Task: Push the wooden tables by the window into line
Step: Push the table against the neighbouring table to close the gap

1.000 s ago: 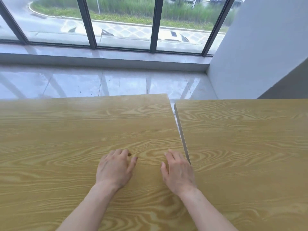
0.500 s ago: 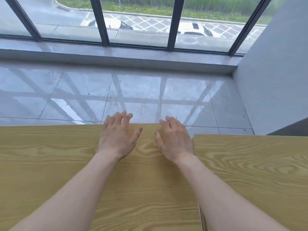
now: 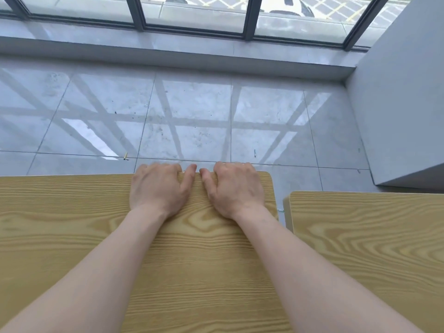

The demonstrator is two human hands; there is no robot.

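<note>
Two bare forearms were seen reaching forward from the bottom of the view, laid over the left wooden bench [image 3: 72,236]; its pale, grained top filled the near left and centre. The left hand [image 3: 157,188] and the right hand [image 3: 234,189] were placed side by side, palms down, at the far edge of that bench, close to its far right corner; the thumbs lay on the top, nearly touching each other. The fingers [image 3: 223,165] of both hands were curled over the far edge, so that the bench edge was gripped by each hand; the fingertips were hidden below the edge.

Just to the right, the right wooden bench [image 3: 360,236] was seen, parted from the first by a narrow gap; its far edge was set nearer to the viewer than the far edge of the left bench, so the two were not in line.

Beyond the benches, a glossy grey tiled floor [image 3: 199,109] was shown, crossed by reflections of window bars; a grey wall [image 3: 396,104] stood at the right. Farthest away, a low sill [image 3: 168,57] ran beneath a dark-framed window [image 3: 248,18].
</note>
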